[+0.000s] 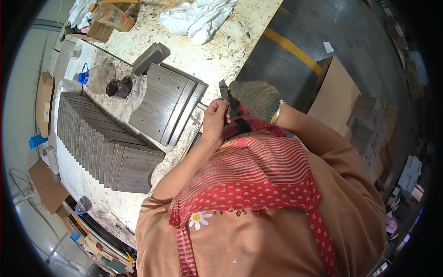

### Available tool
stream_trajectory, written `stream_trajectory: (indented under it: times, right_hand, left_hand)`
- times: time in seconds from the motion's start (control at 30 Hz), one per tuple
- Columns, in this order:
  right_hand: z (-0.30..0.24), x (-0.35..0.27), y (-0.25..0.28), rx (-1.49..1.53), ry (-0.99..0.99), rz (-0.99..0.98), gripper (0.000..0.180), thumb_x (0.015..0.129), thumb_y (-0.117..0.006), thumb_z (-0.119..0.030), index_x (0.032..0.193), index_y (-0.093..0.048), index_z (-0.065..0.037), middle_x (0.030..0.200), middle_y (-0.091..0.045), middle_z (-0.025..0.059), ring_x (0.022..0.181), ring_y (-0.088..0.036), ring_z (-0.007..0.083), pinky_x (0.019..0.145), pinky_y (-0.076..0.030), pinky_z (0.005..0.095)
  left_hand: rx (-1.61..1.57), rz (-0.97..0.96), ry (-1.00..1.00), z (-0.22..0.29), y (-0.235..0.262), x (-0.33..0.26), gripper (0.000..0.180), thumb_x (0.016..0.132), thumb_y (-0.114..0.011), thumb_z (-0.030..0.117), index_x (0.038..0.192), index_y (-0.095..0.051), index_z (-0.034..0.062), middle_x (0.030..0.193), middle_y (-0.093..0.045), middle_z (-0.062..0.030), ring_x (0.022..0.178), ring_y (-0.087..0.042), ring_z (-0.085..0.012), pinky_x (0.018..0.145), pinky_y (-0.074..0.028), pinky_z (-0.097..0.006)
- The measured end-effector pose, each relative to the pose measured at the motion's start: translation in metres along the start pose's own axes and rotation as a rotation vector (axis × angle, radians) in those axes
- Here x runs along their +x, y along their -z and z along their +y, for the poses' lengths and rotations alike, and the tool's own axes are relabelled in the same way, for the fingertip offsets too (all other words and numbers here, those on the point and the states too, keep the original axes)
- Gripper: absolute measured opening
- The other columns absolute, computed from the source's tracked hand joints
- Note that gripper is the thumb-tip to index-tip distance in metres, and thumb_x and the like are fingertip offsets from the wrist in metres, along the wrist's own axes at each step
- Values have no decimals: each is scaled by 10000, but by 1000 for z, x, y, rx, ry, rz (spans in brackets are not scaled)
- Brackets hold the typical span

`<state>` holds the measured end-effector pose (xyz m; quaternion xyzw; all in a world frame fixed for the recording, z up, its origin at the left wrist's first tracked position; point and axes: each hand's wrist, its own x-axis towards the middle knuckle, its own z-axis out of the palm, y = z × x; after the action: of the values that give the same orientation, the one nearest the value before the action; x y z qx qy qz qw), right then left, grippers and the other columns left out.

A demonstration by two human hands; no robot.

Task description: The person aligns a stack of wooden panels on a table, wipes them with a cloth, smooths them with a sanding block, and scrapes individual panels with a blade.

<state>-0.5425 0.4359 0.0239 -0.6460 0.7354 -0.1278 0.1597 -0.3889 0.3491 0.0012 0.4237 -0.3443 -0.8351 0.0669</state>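
Note:
Close in front of my apron, my bare left hand [215, 119] pinches a narrow dark grey strip [224, 90] that points away from me. Right beside it is my right hand [256, 99], in a worn grey-green work glove. Its fingers are bent toward the strip, with something red and black at their tips that I cannot make out. Left of my hands, grey wood-grain panels [162, 102] with small holes and a groove lie on the worktable [210, 60]. A short grey block [150, 58] rests by their far edge.
A long fanned row of similar panels [99, 143] fills the left side. Near it are a clear jug with a blue cap [99, 76] and a dark cup [119, 87]. White cloth [198, 21] and a jar [114, 17] sit farther back. Cardboard [336, 99] stands at right.

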Motion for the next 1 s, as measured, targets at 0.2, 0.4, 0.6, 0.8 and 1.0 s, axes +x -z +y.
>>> stream_trajectory:
  times: [0.2,0.4,0.6,0.8,1.0]
  right_hand:
    - [-3,7,7,38,-28,-64,180,839,-568,-129,985,-566,-23,837,-663,183,803,-671,337,644,-526,431]
    - [2,12,13,-47,-39,-130,167,857,-534,-111,992,-559,-15,840,-658,194,810,-669,346,641,-529,429]
    - [4,23,6,-62,-116,-114,163,829,-542,-76,973,-584,-13,835,-662,214,793,-675,350,635,-525,456]
    - [-2,31,15,-162,-59,-180,170,828,-535,-99,944,-598,9,787,-661,230,774,-672,370,648,-524,435]
    - [18,25,12,-57,70,113,191,816,-573,-141,930,-556,12,744,-612,162,717,-627,341,645,-487,442]
  left_hand:
    - [29,20,-21,-2,1,3,176,948,-582,171,788,-544,109,638,-499,34,508,-451,-63,478,-386,-198]
    - [46,11,-30,0,1,3,195,947,-581,165,771,-519,107,633,-494,30,500,-440,-62,482,-381,-197]
    - [3,-19,-25,4,2,2,189,946,-576,155,773,-519,105,627,-489,22,489,-420,-67,483,-365,-206]
    - [-38,-79,12,23,13,-23,189,966,-543,179,796,-527,97,627,-489,11,514,-418,-82,508,-357,-213]
    - [-280,-94,67,37,42,-50,141,970,-546,227,889,-552,112,683,-497,16,594,-450,-86,555,-378,-223]
